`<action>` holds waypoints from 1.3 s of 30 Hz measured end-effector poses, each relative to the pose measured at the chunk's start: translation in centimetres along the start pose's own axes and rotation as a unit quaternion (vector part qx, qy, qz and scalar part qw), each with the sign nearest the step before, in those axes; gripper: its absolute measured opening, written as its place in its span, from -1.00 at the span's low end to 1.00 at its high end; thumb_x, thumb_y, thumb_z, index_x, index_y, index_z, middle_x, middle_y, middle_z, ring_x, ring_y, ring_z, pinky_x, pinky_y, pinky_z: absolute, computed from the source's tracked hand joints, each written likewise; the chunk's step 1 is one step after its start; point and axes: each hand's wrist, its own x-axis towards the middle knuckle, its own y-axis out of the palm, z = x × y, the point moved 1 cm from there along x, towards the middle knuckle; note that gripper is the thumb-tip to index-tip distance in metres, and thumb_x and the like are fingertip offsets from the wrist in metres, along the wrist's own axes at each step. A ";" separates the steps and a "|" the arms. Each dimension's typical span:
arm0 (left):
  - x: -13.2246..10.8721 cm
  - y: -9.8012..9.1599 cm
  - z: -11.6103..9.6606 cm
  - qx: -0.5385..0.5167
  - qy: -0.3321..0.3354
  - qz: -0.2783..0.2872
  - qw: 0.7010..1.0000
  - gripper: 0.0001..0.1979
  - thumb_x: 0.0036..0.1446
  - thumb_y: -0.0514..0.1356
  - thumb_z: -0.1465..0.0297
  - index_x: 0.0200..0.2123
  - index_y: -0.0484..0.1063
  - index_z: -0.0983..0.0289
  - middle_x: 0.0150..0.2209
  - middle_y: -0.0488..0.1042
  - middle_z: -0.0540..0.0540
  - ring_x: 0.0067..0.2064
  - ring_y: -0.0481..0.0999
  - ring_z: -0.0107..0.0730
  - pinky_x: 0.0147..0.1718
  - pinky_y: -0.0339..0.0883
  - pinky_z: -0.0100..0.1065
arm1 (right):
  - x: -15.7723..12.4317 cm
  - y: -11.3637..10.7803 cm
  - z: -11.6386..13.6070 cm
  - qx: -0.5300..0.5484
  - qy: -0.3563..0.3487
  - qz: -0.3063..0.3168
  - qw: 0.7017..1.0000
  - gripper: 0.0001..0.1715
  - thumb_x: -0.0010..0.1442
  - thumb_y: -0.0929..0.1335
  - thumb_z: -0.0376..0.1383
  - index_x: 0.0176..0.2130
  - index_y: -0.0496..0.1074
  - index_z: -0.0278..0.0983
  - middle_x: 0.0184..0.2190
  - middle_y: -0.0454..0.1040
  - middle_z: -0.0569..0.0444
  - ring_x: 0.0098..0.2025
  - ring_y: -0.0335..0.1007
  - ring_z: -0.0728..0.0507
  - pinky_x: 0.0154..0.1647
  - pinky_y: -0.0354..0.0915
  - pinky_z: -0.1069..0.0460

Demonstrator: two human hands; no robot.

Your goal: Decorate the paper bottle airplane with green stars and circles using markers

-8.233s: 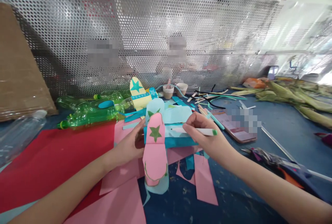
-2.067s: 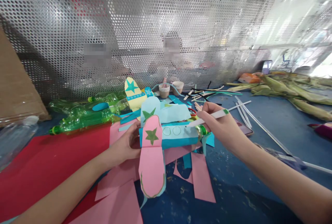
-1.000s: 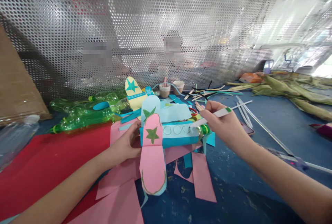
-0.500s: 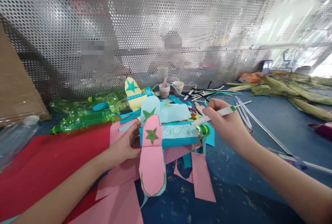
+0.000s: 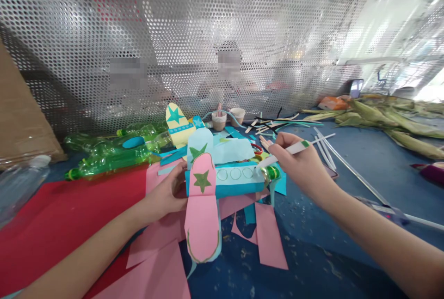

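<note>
A paper-covered bottle plane (image 5: 239,190) lies in front of me, with a blue body and a green bottle cap (image 5: 274,172) at its right end. Its pink paper wing (image 5: 203,225) bears a green star, and circles line the pale strip along its side. My left hand (image 5: 172,189) grips the tail end, its fingertips partly hidden behind the wing. Between the fingers of my right hand (image 5: 294,155) is a white marker (image 5: 282,155) with a green end, its tip at the strip just right of the circles.
Green plastic bottles (image 5: 114,158) lie at the left beside red paper (image 5: 76,225). A yellow paper plane (image 5: 178,125) and two small cups (image 5: 219,120) stand behind. Pink paper scraps (image 5: 272,239) lie in front, corn husks (image 5: 378,118) at the right. Behind is a perforated metal panel (image 5: 180,35).
The marker tip has shifted slightly left and down on the pale strip. My left hand keeps its grip on the plane.
</note>
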 end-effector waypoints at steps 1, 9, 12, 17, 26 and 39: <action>0.0 0.0 0.0 0.003 0.000 0.001 1.000 -0.07 -0.09 0.44 0.15 0.30 0.09 0.06 0.37 0.16 0.23 0.31 0.26 0.15 0.15 0.35 0.00 | 0.0 0.1 -0.1 0.002 0.001 0.005 1.000 -0.64 0.02 0.32 -0.25 -0.63 0.05 -0.18 -0.70 -0.02 0.25 -0.59 -0.10 0.00 -0.61 -0.13 0.06; -0.1 0.1 -0.3 0.016 -0.019 0.001 1.000 -0.11 -0.07 0.43 0.13 0.29 0.12 0.05 0.32 0.24 0.23 0.27 0.33 0.12 0.06 0.45 -0.06 | -0.2 0.1 0.4 -0.001 0.012 0.028 1.000 -0.67 -0.03 0.30 -0.25 -0.65 0.04 -0.18 -0.70 -0.01 0.25 -0.60 -0.09 0.00 -0.61 -0.11 0.07; -0.1 0.2 -0.5 0.021 -0.022 -0.004 1.000 -0.08 -0.09 0.43 0.11 0.29 0.11 0.07 0.33 0.22 0.24 0.28 0.31 0.14 0.08 0.44 -0.06 | -0.3 0.0 0.6 -0.006 0.012 0.033 0.999 -0.73 -0.08 0.26 -0.27 -0.65 0.04 -0.18 -0.70 -0.01 0.25 -0.60 -0.09 0.00 -0.61 -0.10 0.07; 0.1 0.3 -0.9 0.016 -0.019 0.007 1.000 -0.05 -0.09 0.43 0.10 0.31 0.06 0.06 0.36 0.18 0.25 0.29 0.29 0.14 0.14 0.38 -0.03 | -0.3 -0.1 0.7 -0.029 0.005 0.043 0.999 -0.74 -0.10 0.25 -0.27 -0.66 0.02 -0.18 -0.70 -0.02 0.24 -0.59 -0.07 -0.01 -0.60 -0.07 0.07; 0.1 0.2 -1.1 0.012 -0.015 0.012 1.000 -0.06 -0.08 0.44 0.16 0.32 0.07 0.06 0.37 0.16 0.26 0.31 0.25 0.16 0.18 0.32 0.04 | 0.0 -0.5 0.7 -0.050 -0.011 0.004 0.999 -0.63 -0.05 0.28 -0.27 -0.64 -0.06 -0.17 -0.69 -0.09 0.25 -0.58 -0.12 0.00 -0.59 -0.12 0.06; 0.0 0.1 -0.5 0.007 -0.020 0.004 1.000 -0.02 -0.09 0.45 0.14 0.33 0.04 0.03 0.37 0.16 0.22 0.30 0.27 0.14 0.18 0.34 -0.03 | 0.1 -0.2 0.3 -0.009 -0.008 -0.016 1.000 -0.66 -0.03 0.30 -0.29 -0.65 0.02 -0.17 -0.69 -0.04 0.25 -0.57 -0.11 -0.01 -0.60 -0.11 0.06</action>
